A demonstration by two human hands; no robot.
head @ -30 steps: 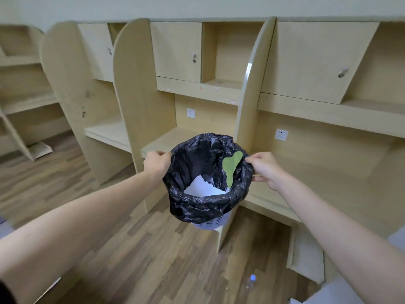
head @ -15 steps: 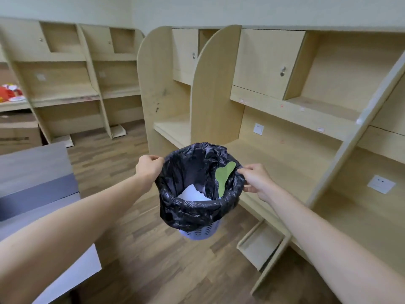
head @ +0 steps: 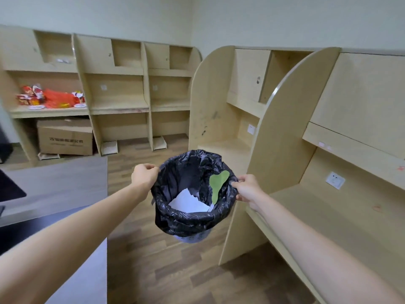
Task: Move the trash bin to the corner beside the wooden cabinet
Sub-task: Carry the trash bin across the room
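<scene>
I hold a small pale trash bin [head: 191, 236] lined with a black bag [head: 186, 220] in the air above the wooden floor. White paper [head: 188, 201] and a green scrap [head: 217, 186] lie inside. My left hand [head: 143, 177] grips the rim on the left, and my right hand [head: 246, 188] grips it on the right. Light wooden cabinets [head: 210, 102] with desks stand straight ahead and to the right. The room's corner [head: 190, 137], between these and the back row of cabinets, lies beyond the bin.
A grey table [head: 54, 189] stands at the left, close to my left arm. A cardboard box [head: 65, 137] sits under the back desks, with red packages [head: 52, 98] on the desk above it. A wooden divider panel [head: 280, 150] rises just right of the bin.
The view has swung left: the back row of cabinets and the corner have come into sight. The bin stays held in both hands in front of me.
</scene>
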